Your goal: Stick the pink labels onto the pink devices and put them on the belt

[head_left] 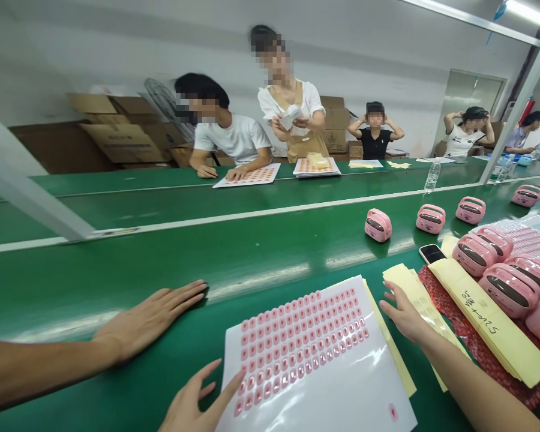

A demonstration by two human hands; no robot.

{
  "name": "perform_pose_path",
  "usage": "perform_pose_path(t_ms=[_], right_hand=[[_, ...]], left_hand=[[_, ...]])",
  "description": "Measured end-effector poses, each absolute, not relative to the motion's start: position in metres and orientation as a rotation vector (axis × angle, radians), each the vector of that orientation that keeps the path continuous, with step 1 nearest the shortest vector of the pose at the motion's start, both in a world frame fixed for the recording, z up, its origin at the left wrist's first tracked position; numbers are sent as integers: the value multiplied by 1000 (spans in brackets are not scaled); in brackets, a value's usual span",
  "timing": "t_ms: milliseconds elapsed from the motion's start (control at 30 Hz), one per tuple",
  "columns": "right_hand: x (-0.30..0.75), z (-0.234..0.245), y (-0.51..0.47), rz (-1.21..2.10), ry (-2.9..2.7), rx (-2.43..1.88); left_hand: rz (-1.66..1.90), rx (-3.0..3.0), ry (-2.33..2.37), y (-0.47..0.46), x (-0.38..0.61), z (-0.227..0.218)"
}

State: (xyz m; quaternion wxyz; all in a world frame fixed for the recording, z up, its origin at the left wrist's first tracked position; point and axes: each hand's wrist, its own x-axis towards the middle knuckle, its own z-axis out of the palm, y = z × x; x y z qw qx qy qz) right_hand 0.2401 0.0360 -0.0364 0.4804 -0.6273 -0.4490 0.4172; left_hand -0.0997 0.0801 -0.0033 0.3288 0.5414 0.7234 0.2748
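Maybe the sheet (312, 360), lying between my hands on the desk (117, 396), could slip crooked if my left fingers (225, 395) bump its edge. My right fingers (402, 301), spread like the left, might knock the yellow papers (425, 300) about.

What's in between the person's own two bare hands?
In the head view, a white rectangular sheet with rows of glossy pink oval stickers lies between the left hand and the right hand. Pale yellow paper peeks out along its right edge.
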Motion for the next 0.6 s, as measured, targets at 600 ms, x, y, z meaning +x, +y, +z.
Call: perform_pose_path(t_ms=[600], right_hand=[[269,-35,23,988,-1023,-1615]], left_hand=[[730,1483,1744,72,-61,-1]])
